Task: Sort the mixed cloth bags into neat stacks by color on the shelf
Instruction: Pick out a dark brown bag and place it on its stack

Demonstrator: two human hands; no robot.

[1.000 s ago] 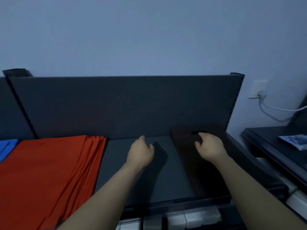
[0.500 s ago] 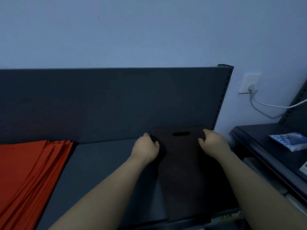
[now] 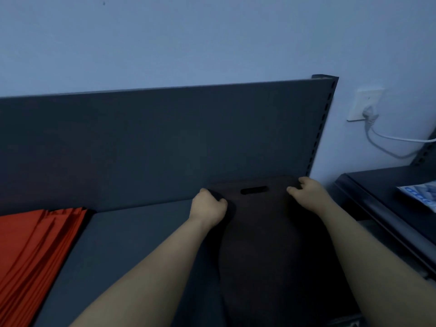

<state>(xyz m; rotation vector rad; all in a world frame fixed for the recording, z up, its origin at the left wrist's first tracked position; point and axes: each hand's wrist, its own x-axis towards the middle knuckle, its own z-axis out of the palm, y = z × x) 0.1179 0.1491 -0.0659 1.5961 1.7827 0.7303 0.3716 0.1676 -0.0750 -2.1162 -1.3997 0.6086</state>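
Concerns a dark brown bag [image 3: 259, 232], lying flat and lengthwise at the right end of the shelf [image 3: 141, 244], top edge close against the back panel [image 3: 165, 138], well apart from the red stack [image 3: 35, 244] at the left. Looks thin, light and limp, probably non-woven cloth: likely to sag and fold if lifted by one point, unlikely to slip or to suffer from a firm pinch. Best taken at the two top corners, either side of the handle slot [image 3: 254, 190], to keep it spread and square.

Reaches forward with both forearms, roughly parallel, palms down. Curls the left hand [image 3: 208, 206] round the top left corner, knuckles up, fingers tucked at the edge. Sets the right hand [image 3: 306, 192] on the top right corner, thumb on the upper face, fingers bent over the far edge. Appears to be a two-handed hold for squaring or lifting. Hard to judge the depth of either grip in this dim light.
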